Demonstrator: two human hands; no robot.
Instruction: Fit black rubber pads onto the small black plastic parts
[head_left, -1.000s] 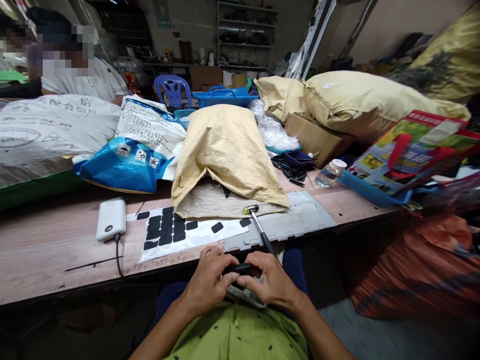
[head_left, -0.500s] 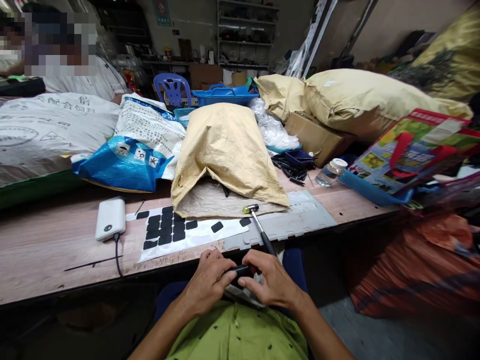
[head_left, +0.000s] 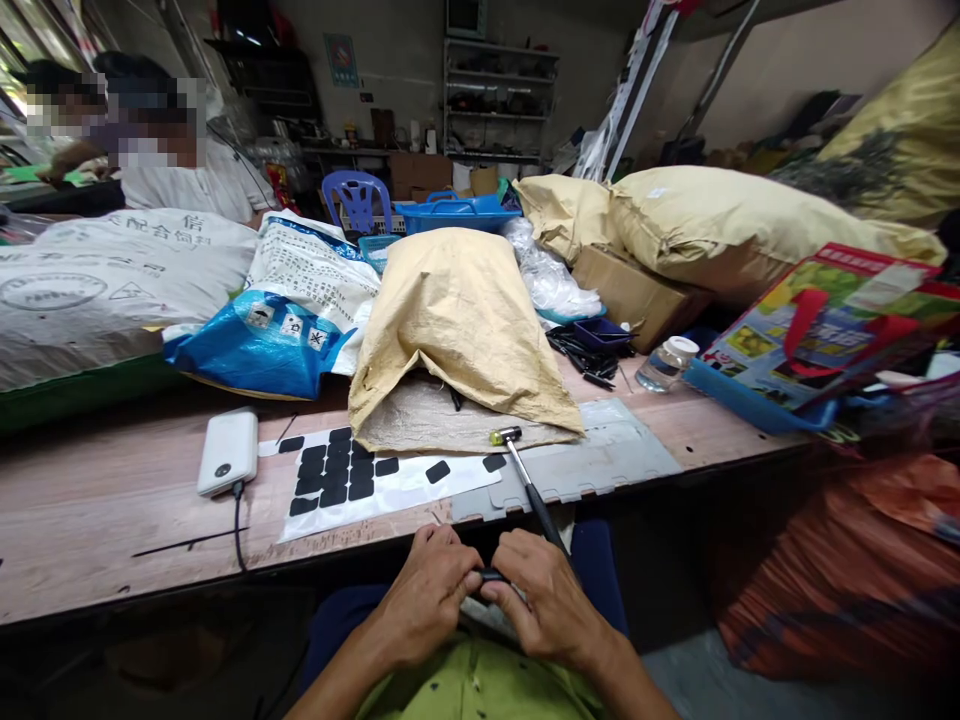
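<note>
Just in front of my lap, my left hand and my right hand are closed on a short black rod-like piece. Fingers and thumbs cover most of it, so its exact kind does not show. A small hammer with a yellow-and-black head lies beyond my right hand, its handle reaching over the table edge. Past my left hand is a white sheet bearing several black rounded patches. The tan woven sack lies behind, its mouth facing me, with a black piece inside.
A white power bank with a cable sits at left. Grey boards lie under the hammer. Black parts, a clear jar and a blue tray stand at right. Full sacks flank the left. Two people sit back left.
My hands have drawn closer together and cover more of the black piece. My right fingers have curled over it. The view has tilted up a little, so the table sits lower.
</note>
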